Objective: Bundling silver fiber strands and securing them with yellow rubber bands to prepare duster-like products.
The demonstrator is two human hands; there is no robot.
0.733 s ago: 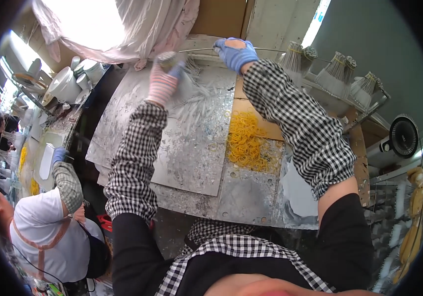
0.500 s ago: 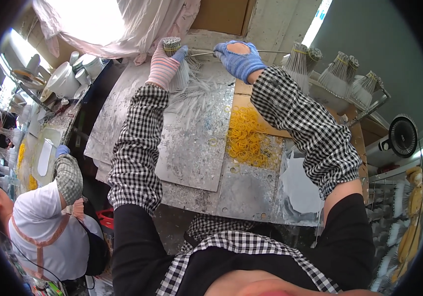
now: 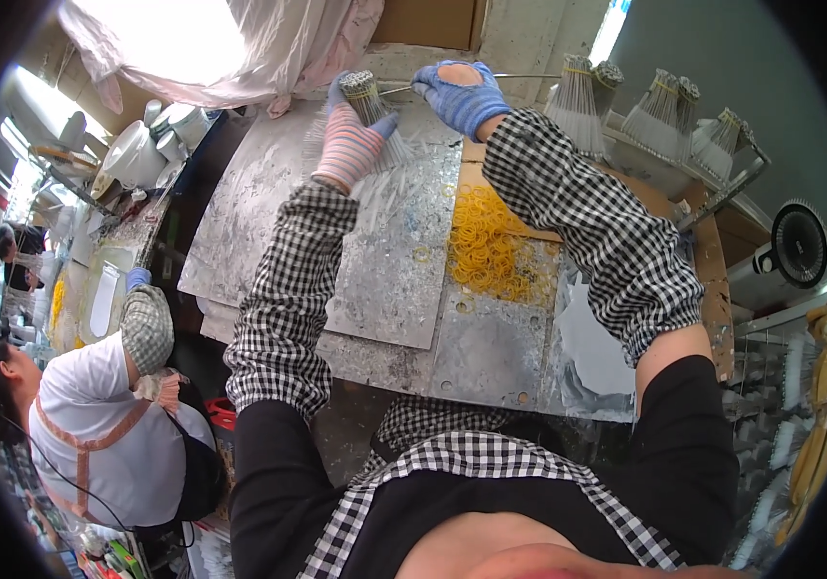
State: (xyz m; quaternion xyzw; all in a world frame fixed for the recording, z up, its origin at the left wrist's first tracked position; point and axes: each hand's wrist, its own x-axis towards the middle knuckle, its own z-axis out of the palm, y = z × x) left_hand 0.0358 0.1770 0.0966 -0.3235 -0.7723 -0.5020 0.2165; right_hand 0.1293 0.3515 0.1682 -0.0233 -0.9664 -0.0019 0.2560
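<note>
The bundle of thin sticks (image 3: 367, 96) is sitting upright in the left hand (image 3: 354, 140), fingers clamped around it; just beside, the right hand (image 3: 462, 96) is pinching a metal rod (image 3: 520, 77), probably steadying it, above the worktop (image 3: 385, 261)

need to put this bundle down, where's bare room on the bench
Free: the grey metal sheet between the left sleeve and the yellow rubber bands, and the plate just below the bands. Crowded: the far edge, where both hands work the bundle, and the rack of bundles at right.
</note>
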